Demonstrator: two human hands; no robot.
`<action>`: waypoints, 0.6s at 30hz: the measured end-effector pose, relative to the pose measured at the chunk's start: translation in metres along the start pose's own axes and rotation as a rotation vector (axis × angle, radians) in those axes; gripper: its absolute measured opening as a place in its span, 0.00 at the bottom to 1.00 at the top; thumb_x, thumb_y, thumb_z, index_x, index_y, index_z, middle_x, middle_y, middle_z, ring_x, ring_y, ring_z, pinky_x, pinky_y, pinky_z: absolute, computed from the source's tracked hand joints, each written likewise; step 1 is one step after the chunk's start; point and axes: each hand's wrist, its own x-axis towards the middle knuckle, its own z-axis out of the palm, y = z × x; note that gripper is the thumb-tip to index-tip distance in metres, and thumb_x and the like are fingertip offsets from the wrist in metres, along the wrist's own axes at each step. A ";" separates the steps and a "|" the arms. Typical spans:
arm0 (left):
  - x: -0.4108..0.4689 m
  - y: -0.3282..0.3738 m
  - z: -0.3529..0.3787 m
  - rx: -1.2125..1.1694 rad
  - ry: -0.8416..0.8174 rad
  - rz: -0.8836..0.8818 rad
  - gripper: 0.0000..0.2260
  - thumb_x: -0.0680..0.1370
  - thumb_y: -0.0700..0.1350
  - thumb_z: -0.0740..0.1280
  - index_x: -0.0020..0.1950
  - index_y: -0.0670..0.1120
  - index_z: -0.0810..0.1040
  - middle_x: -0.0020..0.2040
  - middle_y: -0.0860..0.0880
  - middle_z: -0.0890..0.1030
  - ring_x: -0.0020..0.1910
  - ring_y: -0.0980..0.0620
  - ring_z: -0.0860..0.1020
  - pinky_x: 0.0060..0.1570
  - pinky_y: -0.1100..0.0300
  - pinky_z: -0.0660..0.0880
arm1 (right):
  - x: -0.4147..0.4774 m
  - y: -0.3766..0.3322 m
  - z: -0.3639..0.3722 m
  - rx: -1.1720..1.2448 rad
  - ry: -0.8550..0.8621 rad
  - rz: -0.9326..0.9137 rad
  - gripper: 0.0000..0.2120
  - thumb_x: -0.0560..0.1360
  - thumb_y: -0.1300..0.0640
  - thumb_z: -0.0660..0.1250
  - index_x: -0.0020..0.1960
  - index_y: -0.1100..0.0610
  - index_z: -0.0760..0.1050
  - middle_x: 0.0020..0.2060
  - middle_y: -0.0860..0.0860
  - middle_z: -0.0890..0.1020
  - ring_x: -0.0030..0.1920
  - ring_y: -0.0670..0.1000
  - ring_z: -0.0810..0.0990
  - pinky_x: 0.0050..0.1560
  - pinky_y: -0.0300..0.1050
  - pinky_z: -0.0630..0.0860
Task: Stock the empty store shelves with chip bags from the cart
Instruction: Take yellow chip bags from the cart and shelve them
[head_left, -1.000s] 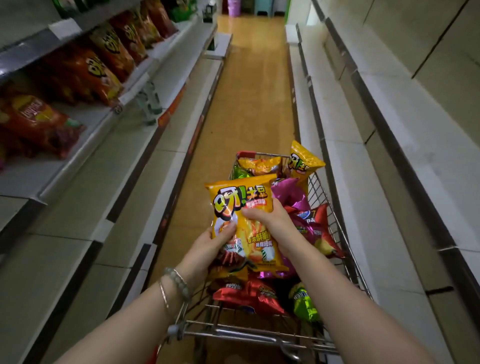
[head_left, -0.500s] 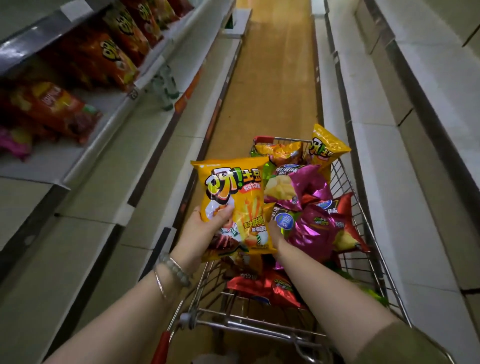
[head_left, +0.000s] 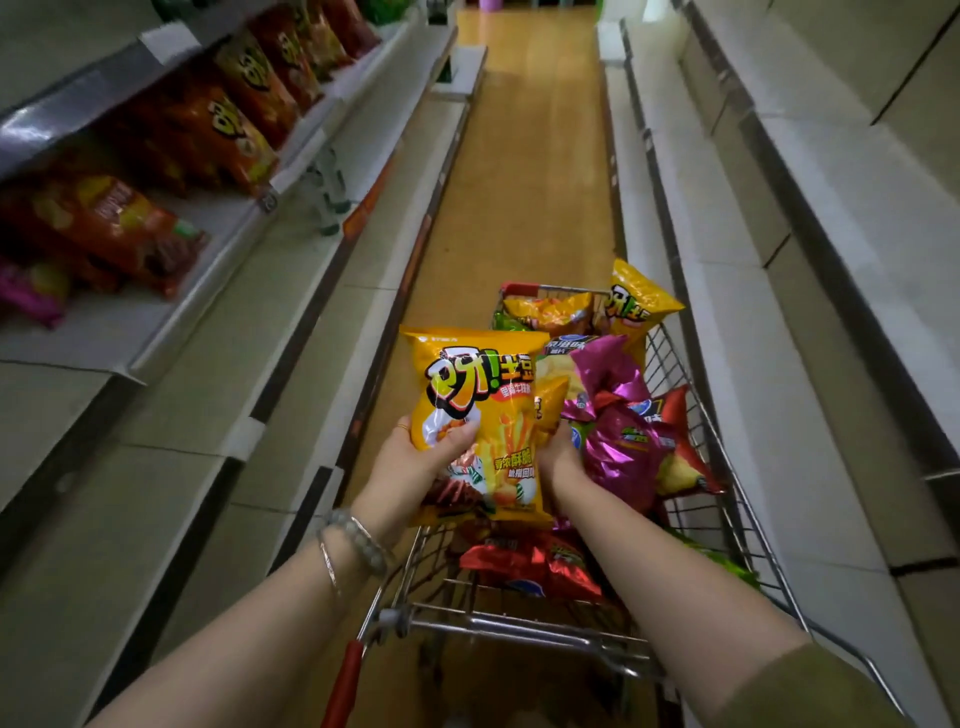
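I am holding a yellow chip bag (head_left: 480, 410) upright over the near left part of the wire cart (head_left: 693, 400). My left hand (head_left: 415, 462) grips its lower left corner, thumb on the front. My right hand (head_left: 563, 460) sits at the bag's right edge, its fingers curled on what looks like a second yellow bag (head_left: 551, 408) tucked behind the first. The cart holds several more bags: purple ones (head_left: 618, 447), red ones (head_left: 530, 564) and a yellow one (head_left: 636, 306) at the far corner.
Orange and red chip bags (head_left: 228, 124) line the upper left shelf. The lower left shelves (head_left: 249, 312) and the right-hand shelves (head_left: 727, 291) are bare. The cart's handle bar (head_left: 519, 626) is just in front of me. A wooden-floored aisle (head_left: 530, 171) runs ahead.
The yellow bag has risen out of the cart and shifted left with my left hand. My right hand left its front and moved behind its right edge.
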 end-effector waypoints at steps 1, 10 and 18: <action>-0.002 0.002 0.000 -0.003 -0.005 0.002 0.23 0.69 0.48 0.73 0.61 0.45 0.72 0.52 0.45 0.84 0.46 0.47 0.84 0.44 0.55 0.81 | 0.000 0.000 -0.005 0.008 0.013 -0.051 0.22 0.75 0.56 0.67 0.66 0.63 0.66 0.53 0.51 0.78 0.53 0.49 0.75 0.53 0.45 0.71; -0.013 0.012 -0.016 0.021 -0.049 0.069 0.31 0.65 0.53 0.75 0.64 0.47 0.70 0.52 0.46 0.83 0.48 0.46 0.83 0.52 0.46 0.79 | -0.067 -0.041 -0.076 0.130 0.241 -0.229 0.33 0.67 0.57 0.76 0.67 0.58 0.64 0.54 0.52 0.76 0.55 0.53 0.77 0.53 0.44 0.71; -0.015 0.032 0.006 0.053 -0.075 0.218 0.29 0.65 0.57 0.76 0.62 0.48 0.72 0.53 0.49 0.82 0.51 0.47 0.81 0.55 0.45 0.77 | -0.152 -0.074 -0.144 0.188 0.362 -0.411 0.22 0.66 0.59 0.76 0.55 0.53 0.70 0.50 0.53 0.80 0.49 0.54 0.80 0.52 0.52 0.78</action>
